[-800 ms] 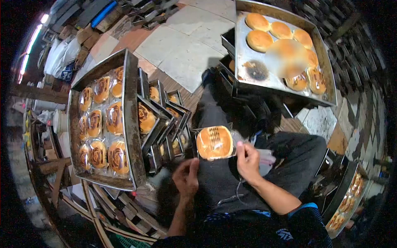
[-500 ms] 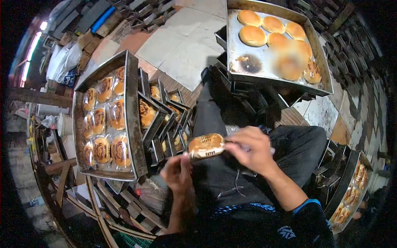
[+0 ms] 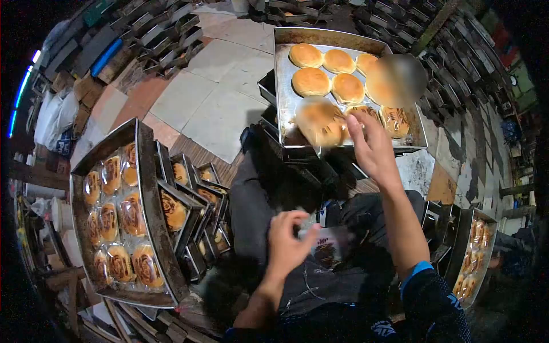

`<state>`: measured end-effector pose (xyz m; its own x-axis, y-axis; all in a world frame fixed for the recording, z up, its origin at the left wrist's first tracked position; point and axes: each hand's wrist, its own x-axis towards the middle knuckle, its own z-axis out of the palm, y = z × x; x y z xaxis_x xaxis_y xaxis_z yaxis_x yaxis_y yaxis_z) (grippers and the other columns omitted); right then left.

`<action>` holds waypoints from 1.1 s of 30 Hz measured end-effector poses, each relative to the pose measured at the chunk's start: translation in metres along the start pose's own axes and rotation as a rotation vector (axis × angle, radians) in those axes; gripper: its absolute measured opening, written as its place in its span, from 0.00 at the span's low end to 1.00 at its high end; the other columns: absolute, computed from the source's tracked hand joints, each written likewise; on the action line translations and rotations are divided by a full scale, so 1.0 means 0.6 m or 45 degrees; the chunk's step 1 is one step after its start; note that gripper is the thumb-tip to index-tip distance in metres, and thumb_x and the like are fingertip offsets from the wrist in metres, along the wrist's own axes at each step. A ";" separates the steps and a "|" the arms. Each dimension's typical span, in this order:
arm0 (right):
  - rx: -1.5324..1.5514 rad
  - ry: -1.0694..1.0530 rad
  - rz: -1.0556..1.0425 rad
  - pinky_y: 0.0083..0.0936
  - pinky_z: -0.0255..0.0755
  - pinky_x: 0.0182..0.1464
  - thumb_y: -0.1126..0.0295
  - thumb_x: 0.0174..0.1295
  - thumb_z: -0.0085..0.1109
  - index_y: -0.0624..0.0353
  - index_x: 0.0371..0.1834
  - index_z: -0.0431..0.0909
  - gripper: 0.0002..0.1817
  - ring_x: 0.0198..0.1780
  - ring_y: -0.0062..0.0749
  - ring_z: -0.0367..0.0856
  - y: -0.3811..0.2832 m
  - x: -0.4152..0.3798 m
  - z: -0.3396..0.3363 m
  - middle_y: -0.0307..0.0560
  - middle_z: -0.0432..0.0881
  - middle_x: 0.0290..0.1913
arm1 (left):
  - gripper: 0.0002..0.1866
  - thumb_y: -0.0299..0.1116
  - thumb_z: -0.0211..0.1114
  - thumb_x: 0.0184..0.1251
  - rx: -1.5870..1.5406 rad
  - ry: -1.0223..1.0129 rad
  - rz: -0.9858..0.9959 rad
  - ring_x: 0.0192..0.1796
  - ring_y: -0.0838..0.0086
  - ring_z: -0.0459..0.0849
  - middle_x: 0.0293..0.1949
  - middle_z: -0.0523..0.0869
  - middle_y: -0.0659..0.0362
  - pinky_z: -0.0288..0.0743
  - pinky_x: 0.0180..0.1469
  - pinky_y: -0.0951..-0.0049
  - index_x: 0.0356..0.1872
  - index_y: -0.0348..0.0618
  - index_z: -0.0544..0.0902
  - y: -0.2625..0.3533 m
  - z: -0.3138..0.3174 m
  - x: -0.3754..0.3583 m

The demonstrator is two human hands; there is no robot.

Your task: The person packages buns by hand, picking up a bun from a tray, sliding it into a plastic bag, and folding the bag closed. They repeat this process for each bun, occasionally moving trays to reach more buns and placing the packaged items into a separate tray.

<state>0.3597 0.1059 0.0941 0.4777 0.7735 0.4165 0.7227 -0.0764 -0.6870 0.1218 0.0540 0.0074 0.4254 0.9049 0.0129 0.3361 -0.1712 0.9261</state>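
My right hand reaches over the front of a metal tray of golden buns. Its thumb and fingers close at the right side of a bun, partly blurred, at the tray's front edge. Beside it lie two buns with dark printed tops, one near the right corner; plain buns fill the rows behind. Over my lap, my left hand has its fingers apart and holds nothing I can see. Close to its thumb lies a clear plastic packet with dark print.
At the left, a tilted metal tray holds wrapped swirl-topped buns, with smaller bun-filled tins behind it. Another tray of wrapped buns stands at the right. Stacked tins line the floor's far side.
The printed bun was between both hands over my lap. My right hand has moved forward to the tray with it; my left hand has released it and opened. The view has shifted.
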 end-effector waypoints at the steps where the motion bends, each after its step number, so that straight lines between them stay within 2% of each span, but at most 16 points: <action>1: -0.512 0.169 -0.386 0.32 0.75 0.37 0.71 0.67 0.57 0.66 0.39 0.77 0.07 0.34 0.44 0.82 0.007 0.007 -0.004 0.51 0.83 0.33 | 0.13 0.33 0.69 0.59 0.263 -0.064 0.195 0.43 0.63 0.82 0.34 0.82 0.56 0.74 0.47 0.66 0.44 0.44 0.82 -0.003 0.021 0.007; 4: -0.232 -0.102 -0.178 0.37 0.76 0.40 0.75 0.61 0.58 0.66 0.34 0.79 0.04 0.35 0.55 0.81 0.010 -0.059 -0.024 0.57 0.82 0.33 | 0.14 0.32 0.69 0.56 0.547 -0.450 0.147 0.49 0.53 0.79 0.39 0.81 0.52 0.72 0.52 0.58 0.44 0.44 0.82 -0.066 0.052 -0.022; 5: -0.031 -0.232 -0.315 0.36 0.77 0.41 0.76 0.56 0.61 0.65 0.30 0.80 0.03 0.35 0.51 0.82 0.014 -0.093 -0.023 0.55 0.83 0.32 | 0.14 0.32 0.69 0.56 0.542 -0.445 0.140 0.49 0.53 0.79 0.39 0.81 0.52 0.72 0.52 0.58 0.44 0.44 0.82 -0.068 0.050 -0.022; 8: 0.084 -1.028 -0.114 0.38 0.78 0.43 0.73 0.52 0.67 0.63 0.35 0.83 0.08 0.37 0.53 0.83 0.048 -0.240 -0.027 0.56 0.83 0.33 | 0.07 0.31 0.68 0.59 0.235 -0.563 0.202 0.40 0.55 0.83 0.35 0.83 0.49 0.76 0.42 0.57 0.35 0.40 0.84 -0.079 0.042 -0.024; 9: 0.059 -0.975 -0.173 0.39 0.77 0.43 0.73 0.53 0.67 0.64 0.37 0.83 0.10 0.38 0.54 0.82 0.061 -0.279 -0.023 0.57 0.83 0.34 | 0.07 0.31 0.68 0.59 0.248 -0.569 0.205 0.40 0.55 0.83 0.35 0.83 0.49 0.76 0.42 0.57 0.35 0.40 0.84 -0.080 0.047 -0.028; 11: 0.034 -0.972 0.176 0.39 0.77 0.42 0.74 0.52 0.66 0.63 0.40 0.82 0.12 0.39 0.55 0.82 0.067 -0.324 -0.027 0.57 0.83 0.36 | 0.10 0.36 0.70 0.59 0.339 -0.525 0.218 0.36 0.57 0.85 0.34 0.84 0.49 0.78 0.37 0.59 0.34 0.39 0.84 -0.074 0.058 -0.030; 15: -0.098 -0.835 -0.096 0.38 0.77 0.40 0.76 0.54 0.64 0.63 0.41 0.82 0.10 0.36 0.53 0.82 0.079 -0.322 -0.051 0.54 0.83 0.32 | 0.15 0.43 0.73 0.58 0.215 -0.635 -0.188 0.36 0.62 0.85 0.36 0.85 0.52 0.78 0.38 0.63 0.36 0.41 0.86 -0.017 0.052 -0.028; 17: 0.027 -0.147 -0.352 0.33 0.77 0.37 0.78 0.56 0.64 0.62 0.39 0.84 0.08 0.31 0.45 0.83 0.061 -0.276 -0.082 0.50 0.83 0.27 | 0.19 0.46 0.77 0.53 0.302 -0.439 0.106 0.36 0.68 0.85 0.36 0.86 0.54 0.78 0.41 0.70 0.39 0.43 0.86 -0.028 0.048 -0.024; 18: 0.113 -0.071 -0.108 0.30 0.76 0.37 0.78 0.58 0.64 0.62 0.38 0.85 0.06 0.30 0.39 0.82 0.035 -0.257 -0.113 0.49 0.84 0.28 | 0.16 0.41 0.72 0.61 0.197 -0.481 0.451 0.37 0.71 0.84 0.38 0.85 0.57 0.78 0.43 0.73 0.44 0.43 0.85 -0.053 0.046 -0.010; 19: 0.199 -0.002 0.136 0.27 0.75 0.36 0.78 0.59 0.64 0.62 0.38 0.87 0.05 0.29 0.34 0.82 0.016 -0.242 -0.139 0.48 0.85 0.28 | 0.16 0.41 0.72 0.61 0.195 -0.484 0.466 0.37 0.71 0.84 0.38 0.85 0.57 0.78 0.43 0.73 0.44 0.43 0.85 -0.045 0.051 -0.003; 21: 0.556 0.077 0.405 0.19 0.74 0.39 0.77 0.60 0.65 0.63 0.35 0.88 0.04 0.33 0.26 0.84 0.024 -0.225 -0.150 0.46 0.88 0.33 | 0.12 0.34 0.67 0.68 -1.132 -0.288 -0.325 0.40 0.75 0.83 0.38 0.86 0.57 0.77 0.50 0.73 0.46 0.39 0.83 -0.024 0.058 0.013; 22: 0.495 0.063 0.342 0.19 0.75 0.38 0.77 0.60 0.65 0.63 0.35 0.88 0.04 0.33 0.27 0.84 0.017 -0.222 -0.152 0.47 0.88 0.33 | 0.07 0.28 0.64 0.70 -1.406 -0.149 -0.498 0.35 0.81 0.79 0.37 0.84 0.62 0.78 0.45 0.75 0.44 0.36 0.83 0.005 0.055 0.024; 27: 0.245 0.018 -0.274 0.26 0.73 0.32 0.74 0.60 0.65 0.63 0.34 0.86 0.04 0.28 0.28 0.81 -0.004 -0.153 -0.121 0.49 0.85 0.28 | 0.06 0.28 0.66 0.68 -1.213 0.284 -0.396 0.27 0.82 0.75 0.34 0.84 0.61 0.74 0.32 0.80 0.39 0.34 0.82 -0.045 0.048 0.080; 30: 0.151 -0.041 0.194 0.24 0.67 0.30 0.59 0.70 0.54 0.67 0.38 0.84 0.19 0.27 0.22 0.73 0.128 0.001 -0.111 0.48 0.80 0.24 | 0.07 0.29 0.67 0.68 -1.377 0.523 -0.482 0.26 0.82 0.76 0.32 0.84 0.61 0.70 0.29 0.81 0.38 0.35 0.80 -0.082 0.025 0.098; 31: -0.083 -0.101 0.371 0.30 0.71 0.33 0.57 0.70 0.53 0.67 0.41 0.84 0.21 0.29 0.30 0.80 0.163 0.071 -0.120 0.52 0.83 0.27 | 0.08 0.30 0.66 0.69 -1.379 0.510 -0.550 0.27 0.82 0.77 0.32 0.84 0.61 0.70 0.28 0.81 0.40 0.35 0.80 -0.086 0.014 0.097; 33: -0.445 0.049 0.164 0.43 0.76 0.47 0.46 0.66 0.51 0.66 0.42 0.83 0.29 0.43 0.59 0.85 0.335 0.175 -0.083 0.65 0.85 0.38 | 0.08 0.31 0.65 0.70 -1.429 0.410 -0.440 0.28 0.80 0.80 0.33 0.84 0.59 0.73 0.28 0.81 0.39 0.35 0.80 -0.097 0.000 0.090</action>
<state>0.5798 0.1404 0.0296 0.5894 0.7198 0.3666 0.7792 -0.3870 -0.4930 0.1256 0.1129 -0.0456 0.1757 0.9188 -0.3535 -0.5909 0.3856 0.7086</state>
